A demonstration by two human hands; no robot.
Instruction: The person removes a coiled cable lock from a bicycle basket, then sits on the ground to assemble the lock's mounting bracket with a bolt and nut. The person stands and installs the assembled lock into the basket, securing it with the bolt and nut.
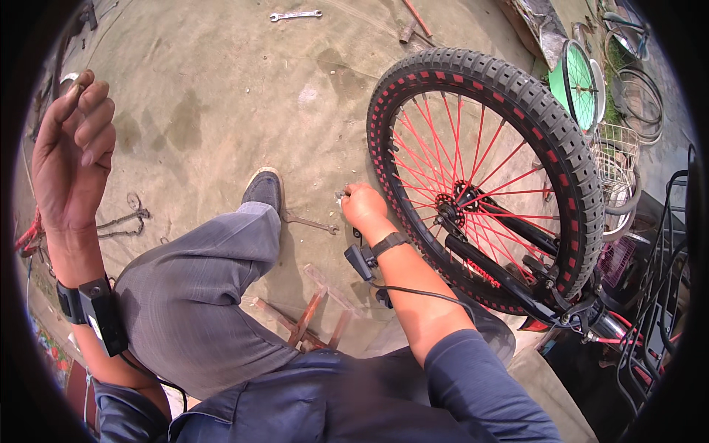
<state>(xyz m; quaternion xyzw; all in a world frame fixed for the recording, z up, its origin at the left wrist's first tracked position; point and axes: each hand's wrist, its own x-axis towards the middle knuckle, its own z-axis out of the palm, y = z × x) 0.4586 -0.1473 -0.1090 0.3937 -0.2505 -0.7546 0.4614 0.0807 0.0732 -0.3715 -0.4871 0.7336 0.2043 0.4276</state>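
My left hand (77, 144) is raised at the far left with its fingers curled in toward the thumb; anything between the fingertips is too small to make out. Near the middle, my right hand (363, 205) grips a small metal piece (342, 195) that I cannot identify, just left of a bicycle wheel (588, 199) with red spokes and a black, red-blocked tyre, mounted in a black fork (522, 290). An open-ended wrench (310, 221) lies on the ground by my shoe (262, 190), below and left of the right hand.
Another wrench (295, 15) and a hammer (408, 32) lie at the top. A rusty chain (122, 220) is at left, a wooden frame (306, 317) under me. A green-rimmed wheel (572, 83), wire basket (617, 151) and loose tyres (639, 103) crowd the right.
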